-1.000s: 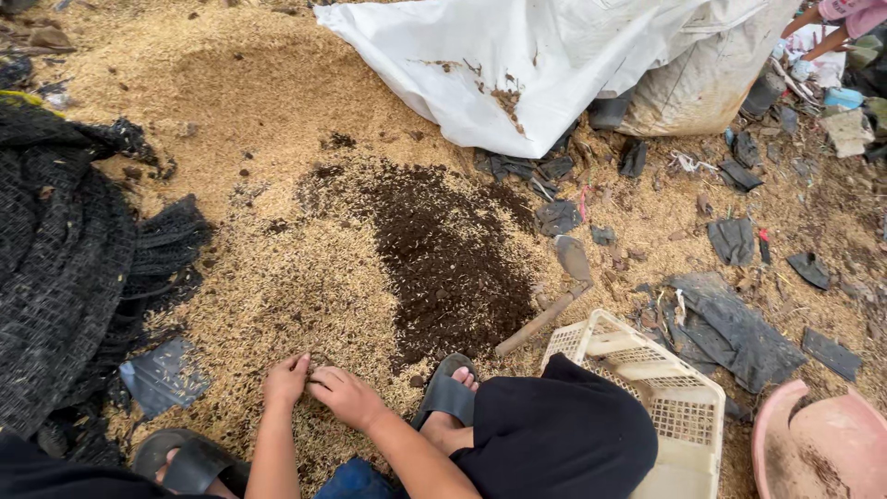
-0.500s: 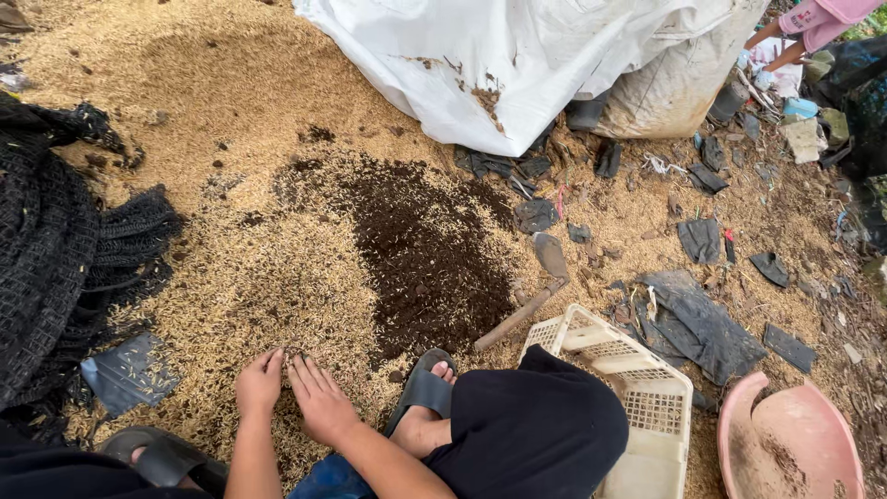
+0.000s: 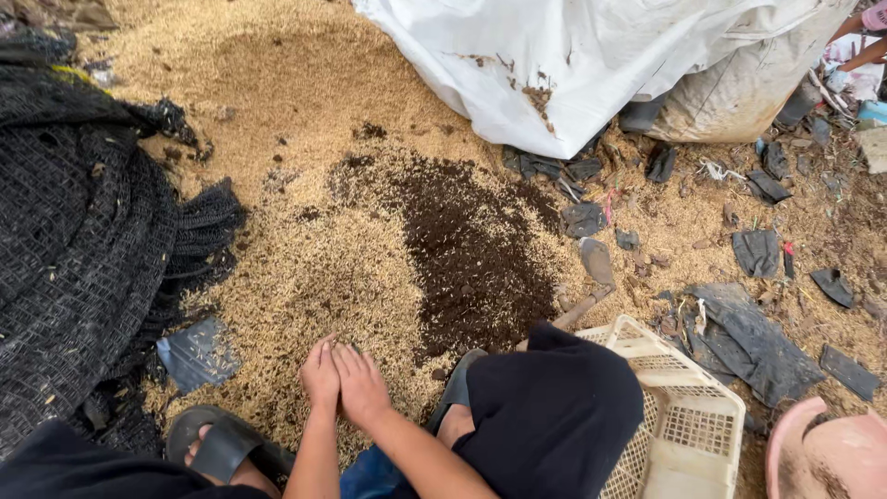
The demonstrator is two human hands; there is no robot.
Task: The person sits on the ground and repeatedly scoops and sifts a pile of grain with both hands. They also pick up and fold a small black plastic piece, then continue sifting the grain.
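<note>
A: What lies around the person on the ground?

B: A wide layer of pale husks (image 3: 305, 268) covers the ground. In the middle of it there is a patch of dark soil (image 3: 471, 249), just beyond the hands. On the left a big heap of black netting (image 3: 74, 249) spreads over the husks, and a small piece of grey plastic (image 3: 194, 356) lies at its edge. At the top a large white sack (image 3: 591, 65) rests on the ground. On the right I see torn black scraps (image 3: 758, 333), a cream plastic crate (image 3: 688, 425) and part of a pink basin (image 3: 822, 457).

A: Does something stand in the way of the hands?

B: The person's knee in black cloth (image 3: 545, 416) rises just beside the right arm, and a foot in a black sandal (image 3: 217, 448) is near the left arm.

A: What is hard to see?

B: The basin and the crate are cut by the edge of the picture. The palms face down, so I cannot tell if there are husks under them. At the top right corner, another person's arm (image 3: 855, 42) is only partly in view.

A: And how are the hands?

B: The left hand (image 3: 321, 374) and the right hand (image 3: 362, 386) lie flat and side by side, touching each other, with fingers stretched and pressed on the husks. They grasp nothing. The husks are directly under them and all around them, and the dark soil begins near the fingertips, a little to the right.
</note>
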